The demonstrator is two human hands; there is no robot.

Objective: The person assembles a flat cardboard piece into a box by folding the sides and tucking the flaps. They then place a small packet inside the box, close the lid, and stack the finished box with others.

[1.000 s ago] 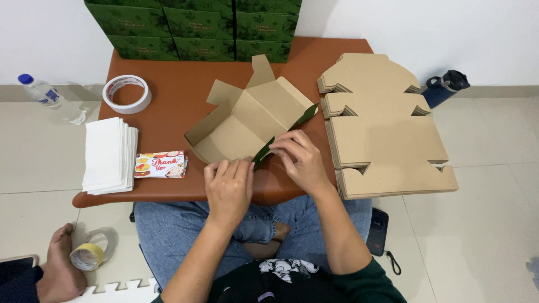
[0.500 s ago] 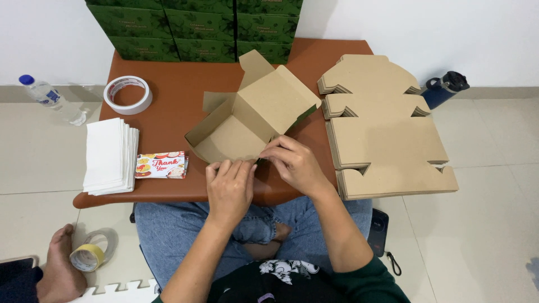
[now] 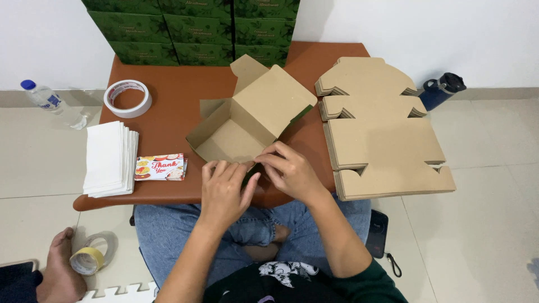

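Note:
A half-folded brown cardboard box [image 3: 252,118] with a green outer side lies on the low brown table [image 3: 179,84]. Its lid stands up at a slant. My left hand [image 3: 224,188] and my right hand [image 3: 289,171] meet at the box's near edge, fingers pinching the front flap. I sit cross-legged with the table edge over my knees.
A stack of flat cardboard blanks [image 3: 382,129] overhangs the table's right side. White napkins [image 3: 109,160], small printed cards [image 3: 161,167] and a tape roll [image 3: 128,98] lie left. Green boxes [image 3: 191,28] are stacked at the back. Another person's hand [image 3: 59,269] holds yellow tape [image 3: 87,259] on the floor.
The box's lid has swung up and over from lying open. Both my hands have drawn together at the near flap.

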